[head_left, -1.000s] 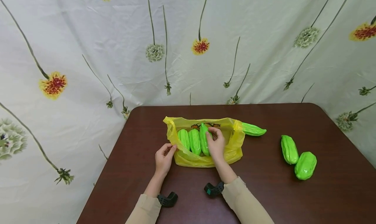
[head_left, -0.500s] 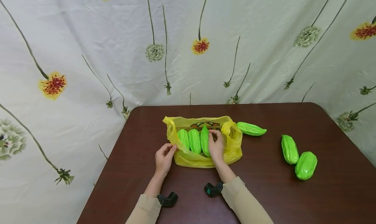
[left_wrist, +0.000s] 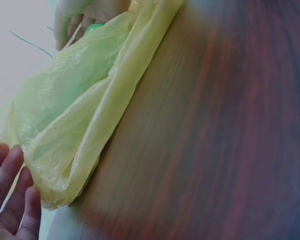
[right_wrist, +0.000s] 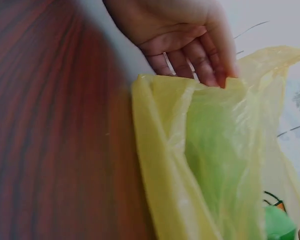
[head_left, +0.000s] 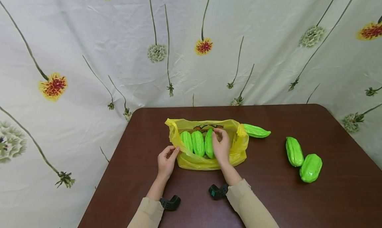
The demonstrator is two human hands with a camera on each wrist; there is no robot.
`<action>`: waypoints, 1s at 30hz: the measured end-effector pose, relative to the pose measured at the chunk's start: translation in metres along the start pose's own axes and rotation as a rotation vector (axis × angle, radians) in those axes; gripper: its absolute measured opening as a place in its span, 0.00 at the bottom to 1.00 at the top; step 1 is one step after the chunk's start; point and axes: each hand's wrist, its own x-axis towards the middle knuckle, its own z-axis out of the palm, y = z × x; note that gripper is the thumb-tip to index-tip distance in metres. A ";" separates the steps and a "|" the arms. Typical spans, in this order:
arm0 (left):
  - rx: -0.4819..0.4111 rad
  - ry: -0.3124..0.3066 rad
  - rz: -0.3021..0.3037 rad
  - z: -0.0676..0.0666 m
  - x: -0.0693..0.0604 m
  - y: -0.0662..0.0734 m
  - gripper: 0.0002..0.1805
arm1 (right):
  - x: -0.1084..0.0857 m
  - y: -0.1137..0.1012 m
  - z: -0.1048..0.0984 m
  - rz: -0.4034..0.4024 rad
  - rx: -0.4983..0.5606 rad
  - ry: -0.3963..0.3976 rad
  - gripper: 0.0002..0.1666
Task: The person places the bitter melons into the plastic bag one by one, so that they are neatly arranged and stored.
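A yellow plastic bag [head_left: 197, 163] lies with its mouth spread on the table, and several green bitter melons are about it. Three melons stand side by side in its mouth: the left melon [head_left: 186, 141], the middle melon [head_left: 198, 143] and the right melon [head_left: 209, 144]. At the bag's left edge, my left hand [head_left: 166, 161] pinches the plastic between thumb and fingers. My right hand [head_left: 221, 148] reaches inside and holds the right melon by its right side; its fingertips are partly hidden. In the right wrist view, the left hand [right_wrist: 185, 37] shows at the bag's rim.
Behind the bag's right side, another bitter melon [head_left: 257, 131] lies partly covered. Farther right on the dark brown table [head_left: 268, 175] are an upright-lying melon [head_left: 294, 151] and a thicker melon [head_left: 310, 168], close together. A flowered cloth [head_left: 179, 72] hangs behind.
The right hand and the right melon have shifted slightly right, away from the middle melon. The bag's right side folded inward, then spread outward again. The left hand has stayed put.
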 end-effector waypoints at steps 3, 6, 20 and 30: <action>0.000 -0.004 0.000 0.000 0.000 0.000 0.11 | 0.000 -0.006 -0.002 -0.015 0.042 -0.004 0.14; 0.001 -0.005 -0.002 -0.001 0.000 -0.001 0.10 | -0.001 -0.015 -0.005 -0.012 0.076 -0.017 0.16; 0.002 0.003 -0.025 -0.003 -0.001 -0.002 0.10 | 0.004 -0.069 -0.030 -0.102 0.274 -0.145 0.18; -0.016 0.000 -0.009 -0.002 0.000 -0.002 0.09 | 0.022 -0.112 -0.074 -0.219 0.286 -0.175 0.21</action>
